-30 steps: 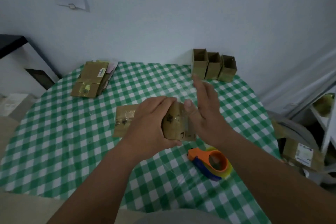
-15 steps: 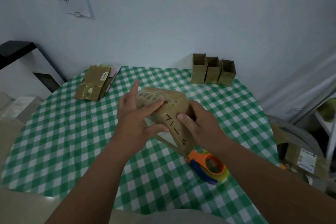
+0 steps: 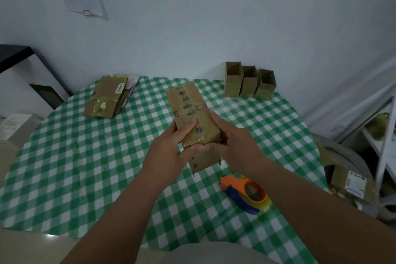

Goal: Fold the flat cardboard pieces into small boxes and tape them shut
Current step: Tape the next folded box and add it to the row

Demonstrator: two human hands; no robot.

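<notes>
I hold a brown cardboard piece (image 3: 190,111), half folded into a long box with black writing on it, above the middle of the table. My left hand (image 3: 171,152) grips its near end, thumb on the top face and fingers curled under the folded edge. From the right side, my right hand (image 3: 233,141) clasps the same end, its fingers curled round the box. The far end of the box points away from me. A stack of flat cardboard pieces (image 3: 109,98) lies at the back left. An orange and blue tape dispenser (image 3: 246,193) rests near my right forearm.
Three open-topped small boxes (image 3: 248,81) stand in a row at the back right by the wall. The round table wears a green checked cloth (image 3: 75,156). To the right, off the table, stand a white shelf (image 3: 383,141) and a labelled carton (image 3: 351,184).
The cardboard piece has been lifted and turned so its long side points away from me. Both hands moved to its near end and closed round it.
</notes>
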